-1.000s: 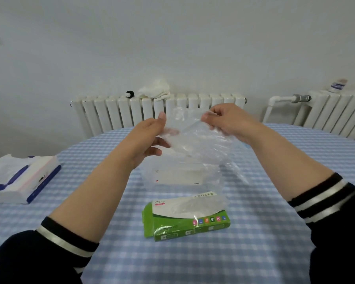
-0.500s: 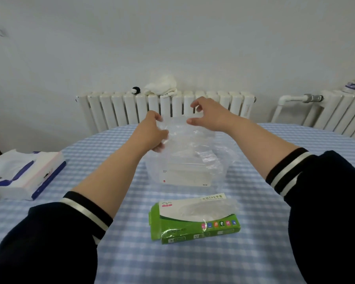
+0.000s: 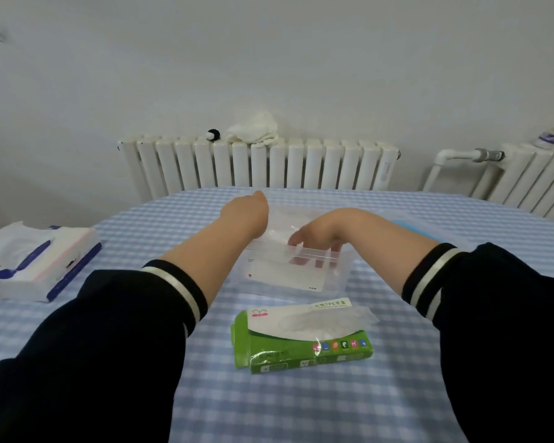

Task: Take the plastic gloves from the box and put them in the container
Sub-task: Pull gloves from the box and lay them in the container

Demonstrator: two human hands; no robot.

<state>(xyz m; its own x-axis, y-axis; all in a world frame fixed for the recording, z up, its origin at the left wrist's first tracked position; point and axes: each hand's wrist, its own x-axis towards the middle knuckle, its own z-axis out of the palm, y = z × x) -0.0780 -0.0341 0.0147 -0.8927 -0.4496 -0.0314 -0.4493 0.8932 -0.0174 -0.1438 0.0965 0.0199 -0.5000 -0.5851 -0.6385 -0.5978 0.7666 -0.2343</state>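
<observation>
We see both hands reaching into a clear plastic container [image 3: 333, 279] that sits on the blue-checked surface [image 3: 301, 410], toward its far middle. The right hand [image 3: 317, 235] is bent down at the wrist with its fingers [image 3: 296, 241] straight and pointing into the container, pressing on a thin clear plastic glove [image 3: 288, 225] that lies inside; seen through the near wall, the fingertips look reddish. The left hand [image 3: 245, 215] is at the container's far left edge, with its back toward us. Its fingers are hidden, so we cannot tell whether it grips anything.

Near us, just in front of the container, lies the green glove box [image 3: 301, 353], with more clear gloves [image 3: 333, 319] bulging from its top opening. A tissue pack [image 3: 42, 266] rests at the left edge of the surface. Beyond the surface stands a white radiator [image 3: 263, 167] with a white cloth [image 3: 253, 129] on top of it.
</observation>
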